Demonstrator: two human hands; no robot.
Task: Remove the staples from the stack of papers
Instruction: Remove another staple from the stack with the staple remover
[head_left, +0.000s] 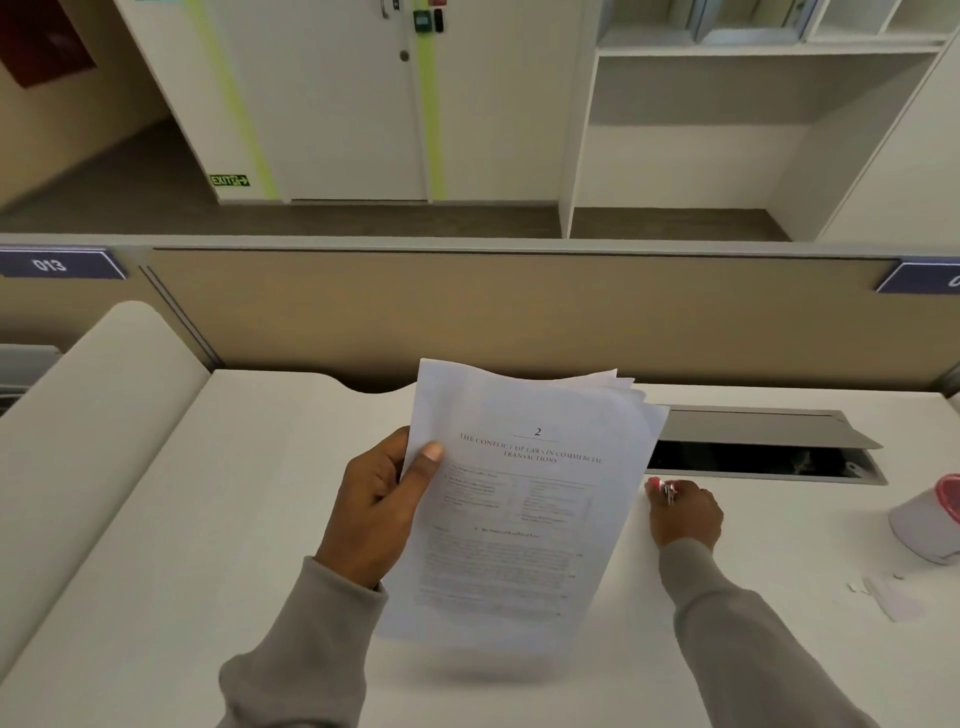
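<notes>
A stack of printed papers (524, 509) is lifted off the white desk and tilted, with its top sheets fanned apart at the upper right corner. My left hand (379, 514) grips its left edge, thumb on the front page. No staple shows at this size. My right hand (685, 514) rests on the desk just right of the stack, closed around a small pink and metal staple remover (662, 489) whose tip pokes out toward the papers.
A white and pink container (930, 519) stands at the desk's right edge, with small paper scraps (888, 595) in front of it. An open cable hatch (763, 452) lies behind my right hand. A tan divider (467, 312) walls the desk's back.
</notes>
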